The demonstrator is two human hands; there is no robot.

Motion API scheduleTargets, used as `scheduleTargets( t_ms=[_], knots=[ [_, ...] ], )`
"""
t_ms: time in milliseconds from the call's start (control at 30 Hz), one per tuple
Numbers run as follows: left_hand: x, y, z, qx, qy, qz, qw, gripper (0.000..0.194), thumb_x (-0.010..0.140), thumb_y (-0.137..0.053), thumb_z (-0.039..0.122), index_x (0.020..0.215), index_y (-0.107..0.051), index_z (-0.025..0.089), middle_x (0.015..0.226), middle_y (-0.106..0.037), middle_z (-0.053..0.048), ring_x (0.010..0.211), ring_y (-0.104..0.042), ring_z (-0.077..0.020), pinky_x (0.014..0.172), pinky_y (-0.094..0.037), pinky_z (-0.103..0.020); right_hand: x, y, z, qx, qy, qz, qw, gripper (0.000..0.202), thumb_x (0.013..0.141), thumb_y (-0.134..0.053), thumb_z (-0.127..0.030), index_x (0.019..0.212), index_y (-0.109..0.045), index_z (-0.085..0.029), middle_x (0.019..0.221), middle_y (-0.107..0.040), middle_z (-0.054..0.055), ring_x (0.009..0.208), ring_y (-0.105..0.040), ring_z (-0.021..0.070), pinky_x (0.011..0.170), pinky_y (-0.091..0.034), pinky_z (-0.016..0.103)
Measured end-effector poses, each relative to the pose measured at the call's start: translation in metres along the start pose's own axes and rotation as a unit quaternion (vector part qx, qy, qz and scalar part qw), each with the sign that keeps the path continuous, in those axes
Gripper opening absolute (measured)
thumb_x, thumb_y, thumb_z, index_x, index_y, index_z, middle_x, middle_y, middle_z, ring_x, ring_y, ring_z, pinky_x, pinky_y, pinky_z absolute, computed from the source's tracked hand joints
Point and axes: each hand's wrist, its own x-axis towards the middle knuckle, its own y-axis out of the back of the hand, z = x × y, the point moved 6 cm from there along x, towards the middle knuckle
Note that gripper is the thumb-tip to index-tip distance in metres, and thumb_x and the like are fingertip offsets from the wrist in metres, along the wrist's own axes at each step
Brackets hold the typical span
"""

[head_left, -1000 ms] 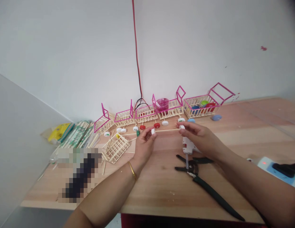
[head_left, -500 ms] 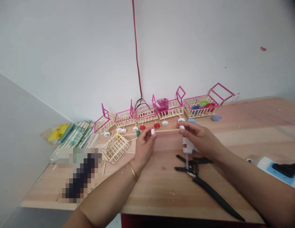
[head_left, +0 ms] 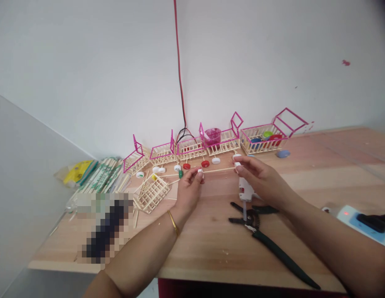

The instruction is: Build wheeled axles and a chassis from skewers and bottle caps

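Between my hands a thin wooden stick (head_left: 219,170) runs level above the table, with a white bottle cap at each end. My left hand (head_left: 190,186) pinches the left bottle cap (head_left: 200,173). The fingers of my right hand (head_left: 257,176) close on the right bottle cap (head_left: 237,166). Below my right hand lies a white glue gun (head_left: 246,190), partly hidden, its clear glue stick pointing toward me. Dark-handled pruning shears (head_left: 273,244) rest in front of it. A bare stick frame (head_left: 152,193) sits left of my left hand.
Small stick carts with pink rims, among them one holding coloured caps (head_left: 263,140), line the wall. A cup of pink paint (head_left: 213,137) stands among them. Bundled sticks (head_left: 101,176) and a yellow bag (head_left: 79,173) lie at left; a power strip (head_left: 366,223) sits at right.
Almost nothing differs. Both hands keep hold of the capped stick, and the view has shifted very slightly.
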Motion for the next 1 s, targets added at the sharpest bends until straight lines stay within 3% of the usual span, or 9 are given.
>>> scheduleTargets(
  t_ms=[233, 400, 1000],
  knots=[
    [-0.001, -0.001, 0.002, -0.028, -0.01, 0.014, 0.999, 0.033, 0.074, -0.069, 0.039, 0.099, -0.066, 0.019, 0.088, -0.064, -0.002, 0.073, -0.055, -0.0103, 0.073, -0.045, -0.024, -0.001, 0.002, -0.005, -0.025, -0.012, 0.003, 1.0, 0.039, 0.081, -0.055, -0.047, 0.106, -0.061, -0.018, 0.068, -0.061, 0.001, 0.051, -0.055, 0.0123, 0.043, -0.044, 0.023],
    [0.0, -0.001, -0.001, -0.035, 0.006, 0.002, 0.999, 0.031, 0.076, -0.066, 0.042, 0.096, -0.067, 0.018, 0.073, -0.059, 0.001, 0.064, -0.052, -0.0086, 0.065, -0.043, -0.022, -0.001, 0.004, -0.007, -0.025, -0.003, 0.018, 1.0, 0.038, 0.08, -0.057, -0.046, 0.105, -0.062, -0.018, 0.07, -0.063, 0.002, 0.06, -0.059, 0.015, 0.047, -0.046, 0.024],
    [0.001, 0.0, -0.007, -0.054, 0.012, 0.004, 0.998, 0.027, 0.075, -0.068, 0.039, 0.093, -0.066, 0.019, 0.075, -0.058, 0.001, 0.064, -0.053, -0.0075, 0.065, -0.043, -0.021, -0.001, 0.0, -0.001, -0.007, 0.002, -0.001, 1.0, 0.042, 0.08, -0.056, -0.05, 0.107, -0.061, -0.018, 0.069, -0.06, 0.0, 0.049, -0.053, 0.0118, 0.043, -0.042, 0.024]
  ],
)
